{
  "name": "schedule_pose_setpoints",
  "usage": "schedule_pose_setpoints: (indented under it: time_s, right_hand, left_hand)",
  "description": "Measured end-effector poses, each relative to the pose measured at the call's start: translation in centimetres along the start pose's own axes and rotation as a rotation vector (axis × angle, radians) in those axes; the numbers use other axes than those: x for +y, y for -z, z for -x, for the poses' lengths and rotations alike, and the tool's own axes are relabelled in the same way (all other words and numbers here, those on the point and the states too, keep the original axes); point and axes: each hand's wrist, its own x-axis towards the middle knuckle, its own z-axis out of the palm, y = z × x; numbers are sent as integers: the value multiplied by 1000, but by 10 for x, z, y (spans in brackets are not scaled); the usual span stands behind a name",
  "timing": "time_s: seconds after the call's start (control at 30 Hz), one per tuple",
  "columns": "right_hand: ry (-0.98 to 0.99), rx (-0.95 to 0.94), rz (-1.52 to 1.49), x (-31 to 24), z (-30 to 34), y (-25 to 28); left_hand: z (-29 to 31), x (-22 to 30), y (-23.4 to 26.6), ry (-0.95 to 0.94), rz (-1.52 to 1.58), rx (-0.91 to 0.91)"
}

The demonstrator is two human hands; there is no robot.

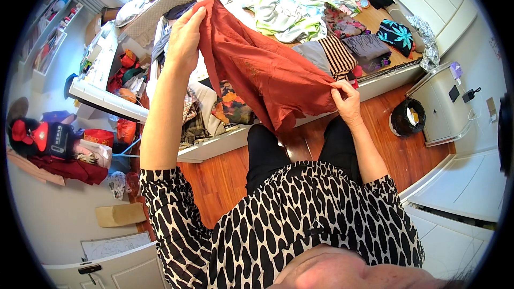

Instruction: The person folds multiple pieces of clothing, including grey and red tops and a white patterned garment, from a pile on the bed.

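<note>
A rust-red cloth garment [257, 64] hangs stretched between my two hands, in front of my legs and over the edge of the bed. My left hand [185, 35] is raised and closed on its upper left corner. Lower down, my right hand [347, 101] pinches the right end of the cloth between thumb and fingers. Folds hide what kind of garment it is. Just behind it lie folded clothes, among them a black-and-tan striped one [338, 56] and a grey one [367, 51]. An orange-and-dark patterned garment [232, 104] shows below the cloth.
Light green and white bedding [284, 13] is heaped on the bed's wooden board. A black floral folded garment [396, 36] lies at the right. A lined bin [408, 118] stands on the floor beside a white cabinet [447, 104]. An open drawer [107, 99] juts out at left.
</note>
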Motion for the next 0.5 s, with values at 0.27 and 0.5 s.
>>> schedule_pose_setpoints:
  time_s: [0.27,0.5]
  right_hand:
    - [3,-5,24,1,-4,5]
    - [39,61,52,-1,-12,10]
  left_hand:
    - [-3,-5,9,19,-6,4]
    - [-4,-10,26,-32,-330,-53]
